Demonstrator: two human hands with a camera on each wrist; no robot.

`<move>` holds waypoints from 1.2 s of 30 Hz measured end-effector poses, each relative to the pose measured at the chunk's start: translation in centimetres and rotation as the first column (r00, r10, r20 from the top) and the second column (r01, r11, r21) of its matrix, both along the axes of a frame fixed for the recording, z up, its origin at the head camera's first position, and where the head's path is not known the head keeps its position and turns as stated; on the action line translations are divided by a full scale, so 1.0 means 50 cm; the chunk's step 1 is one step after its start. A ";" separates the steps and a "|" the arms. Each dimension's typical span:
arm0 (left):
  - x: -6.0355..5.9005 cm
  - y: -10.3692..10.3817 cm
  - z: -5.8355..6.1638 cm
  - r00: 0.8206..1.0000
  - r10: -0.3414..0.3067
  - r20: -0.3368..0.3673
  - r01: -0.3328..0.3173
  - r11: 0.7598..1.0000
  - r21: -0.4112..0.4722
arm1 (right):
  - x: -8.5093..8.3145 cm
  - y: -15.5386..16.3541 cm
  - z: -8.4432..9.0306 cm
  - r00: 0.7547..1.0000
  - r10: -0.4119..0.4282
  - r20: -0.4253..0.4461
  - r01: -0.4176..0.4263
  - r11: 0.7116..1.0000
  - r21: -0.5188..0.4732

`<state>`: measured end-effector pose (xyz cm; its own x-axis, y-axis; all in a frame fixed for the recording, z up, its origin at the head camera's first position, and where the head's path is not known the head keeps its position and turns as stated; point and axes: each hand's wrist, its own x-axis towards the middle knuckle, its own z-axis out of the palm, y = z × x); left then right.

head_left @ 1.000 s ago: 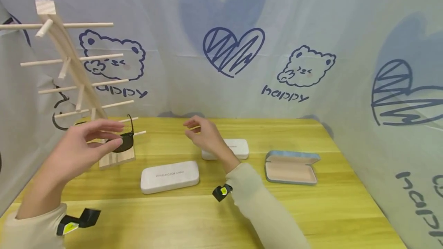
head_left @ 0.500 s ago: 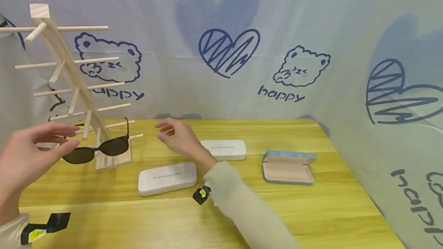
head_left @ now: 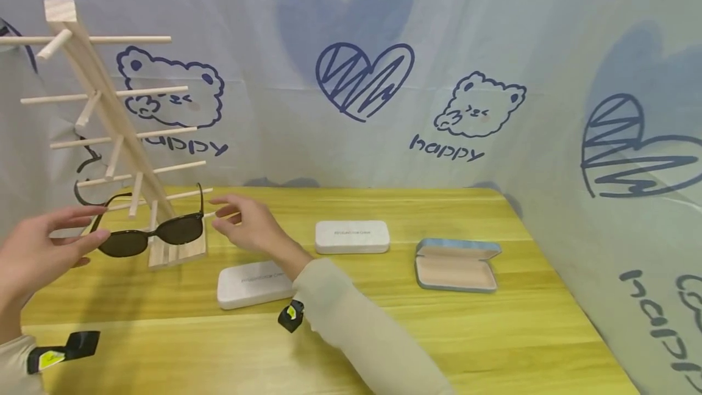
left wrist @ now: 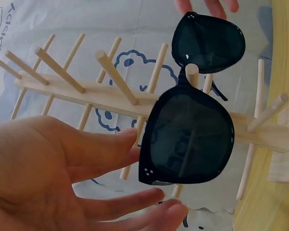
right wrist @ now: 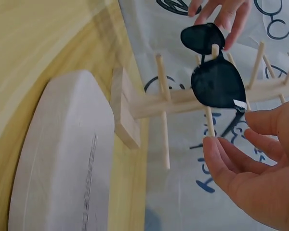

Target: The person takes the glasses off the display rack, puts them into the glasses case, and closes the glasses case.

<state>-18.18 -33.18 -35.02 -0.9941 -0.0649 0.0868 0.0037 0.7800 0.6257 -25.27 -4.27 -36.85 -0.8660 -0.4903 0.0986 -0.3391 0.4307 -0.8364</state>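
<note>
The sunglasses sit on the lowest peg of the wooden rack. The left hand touches one lens end with relaxed fingers; the right hand, open and empty, hovers near the other. Lifting them off seems not yet done; one case lies open.

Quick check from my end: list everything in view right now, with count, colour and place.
sunglasses: 1, black frame with dark lenses, on the lowest pegs of the rack, at the table's left.
wooden rack: 1, pale wood, slanted post with peg rows, back left of the table.
white cases: 2, closed; one mid-table, the other nearer, partly behind the right forearm.
blue case: 1, open, beige lining, right of the white cases.
table: 1, yellow wood.
backdrop cloth: pale, with navy hearts, bears and "happy".
left hand: fingers straight, touching the left lens's outer edge.
right hand: fingers loosely spread, close to the right lens; contact unclear.
</note>
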 end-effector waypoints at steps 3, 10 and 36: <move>-0.001 -0.003 -0.005 1.000 -0.017 0.005 0.017 1.000 0.015 | 0.003 -0.013 -0.002 1.000 0.007 -0.005 -0.007 1.000 0.005; -0.008 -0.016 -0.028 0.999 -0.040 -0.006 0.040 0.997 0.065 | 0.007 -0.027 -0.004 1.000 0.017 -0.014 -0.017 1.000 0.014; 0.025 0.020 0.012 0.987 0.076 -0.141 -0.053 0.985 0.162 | 0.011 -0.014 0.026 0.999 -0.031 0.038 0.036 0.987 -0.156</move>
<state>-16.93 -32.19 -34.41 -0.9646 -0.1531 0.2149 0.0572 0.6738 0.7367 -24.71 -4.99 -35.56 -0.8859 -0.4419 0.1412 -0.2961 0.3045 -0.9053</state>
